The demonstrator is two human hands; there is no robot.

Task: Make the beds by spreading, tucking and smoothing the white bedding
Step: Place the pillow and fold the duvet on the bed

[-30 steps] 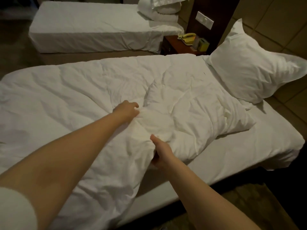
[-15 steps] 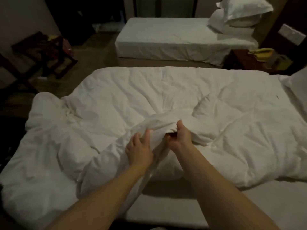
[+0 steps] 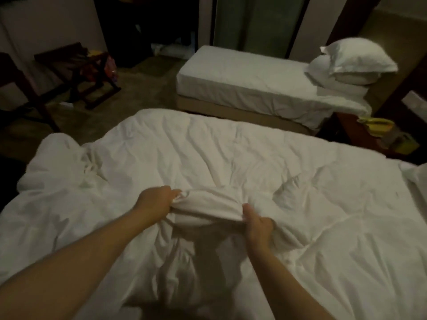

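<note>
Both hands are on the duvet [image 3: 231, 158], which lies spread right under them and out to both sides. The left hand [image 3: 159, 200] clenches one end of a raised fold [image 3: 208, 204], fingers buried in the cloth. The right hand [image 3: 257, 224] pinches the other end, thumb on top. The fold bridges the gap between them, lifted clear of the rest.

Progress check: the duvet reaches from well beyond the left hand to well past the right, so the spreading looks largely done, I'd say. Smooth it is not. Creases run everywhere ahead of the hands, and out past the left hand a lump [image 3: 57, 158] sits bunched at the duvet's end. No tucked edge shows; the near edge is hidden below the arms.

Further ahead of the hands, across the floor, the far bed [image 3: 242, 82] wears only its sheet, with pillows [image 3: 353, 61] stacked off towards the right-hand side. No duvet shows on it.

My call: this one is about midway, with smoothing and tucking left, and the far bed is barely begun.
</note>
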